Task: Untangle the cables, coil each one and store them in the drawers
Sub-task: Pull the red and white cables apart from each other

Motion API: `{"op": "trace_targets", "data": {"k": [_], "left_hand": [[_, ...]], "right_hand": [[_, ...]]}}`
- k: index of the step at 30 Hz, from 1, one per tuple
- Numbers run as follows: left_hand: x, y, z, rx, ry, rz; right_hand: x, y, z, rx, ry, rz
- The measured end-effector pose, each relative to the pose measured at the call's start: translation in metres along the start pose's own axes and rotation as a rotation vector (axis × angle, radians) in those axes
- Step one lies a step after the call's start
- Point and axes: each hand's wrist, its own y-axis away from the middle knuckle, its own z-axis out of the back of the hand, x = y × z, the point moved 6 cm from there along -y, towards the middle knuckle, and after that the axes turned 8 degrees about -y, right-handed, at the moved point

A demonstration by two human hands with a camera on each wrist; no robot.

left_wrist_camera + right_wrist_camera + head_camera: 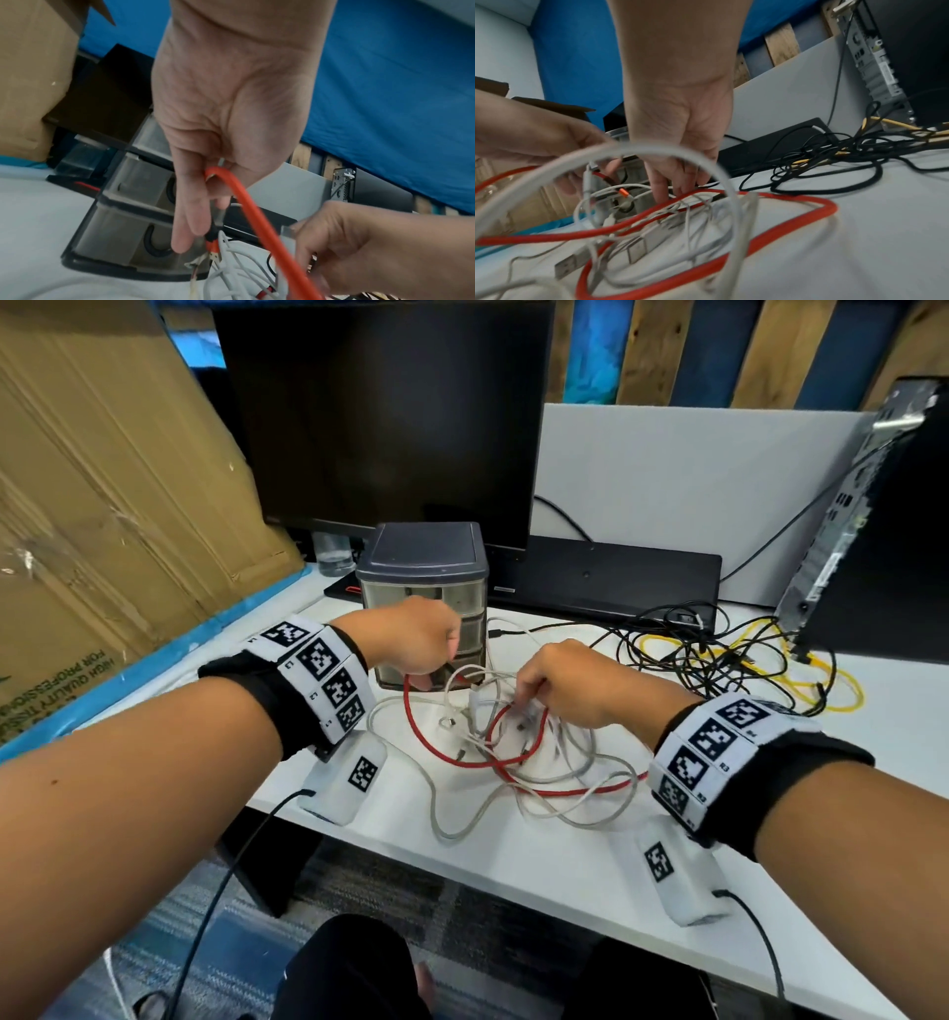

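Head view: at ten o'clock our left hand pinches the red cable up by the drawers to free it, while our right hand, fingers curled, picks into the white cables mid-desk.

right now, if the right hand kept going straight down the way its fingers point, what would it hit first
Probably the tangle of white cables crossed by the red cable: the right hand points its fingertips down into it, likely touching already.
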Motion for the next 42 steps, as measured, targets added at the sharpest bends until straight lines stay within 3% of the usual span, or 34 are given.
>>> {"op": "trace_targets", "data": {"k": [5, 8, 10, 13, 16, 21, 25, 28, 32, 35, 38, 42], "left_hand": [[0.005, 0.004, 0.02, -0.105, -0.214, 0.037], [0.005, 0.008, 0.029, -0.164, -0.244, 0.082], [0.009, 0.011, 0.028, -0.119, -0.203, 0.143], [0.014, 0.015, 0.018, 0.08, -0.164, 0.176], [0.015, 0.016, 0.011, 0.176, -0.137, 0.203], [0.006, 0.01, 0.005, 0.2, -0.136, 0.207], [-0.013, 0.004, 0.007, 0.222, -0.18, 0.178], [-0.032, 0.001, 0.007, 0.242, -0.364, 0.132], [-0.06, -0.009, 0.019, 0.058, -0.618, -0.01], [-0.081, -0.022, 0.018, -0.073, -0.421, -0.212], [-0.102, -0.034, 0.01, -0.111, -0.29, -0.374], [-0.1, -0.046, 0.021, -0.26, 0.003, -0.34]], "right_hand": [[-0.008, 0.01, -0.003, 0.187, 0.063, 0.011], [-0.01, 0.011, 0.001, 0.14, 0.108, 0.049], [-0.011, 0.01, 0.013, 0.032, 0.093, 0.082], [-0.019, 0.008, 0.029, -0.099, 0.023, 0.072], [-0.042, 0.008, 0.036, -0.159, -0.036, -0.079], [-0.07, 0.012, 0.023, -0.015, 0.115, -0.269], [-0.07, 0.012, 0.006, 0.097, 0.189, -0.226], [-0.069, 0.01, 0.001, 0.042, 0.283, -0.223], [-0.065, 0.009, 0.003, -0.055, 0.356, -0.186], [-0.053, 0.008, 0.026, -0.174, 0.197, -0.076], [-0.036, 0.013, 0.059, -0.297, 0.06, 0.041], [-0.024, 0.019, 0.092, -0.45, 0.003, 0.093]]}}
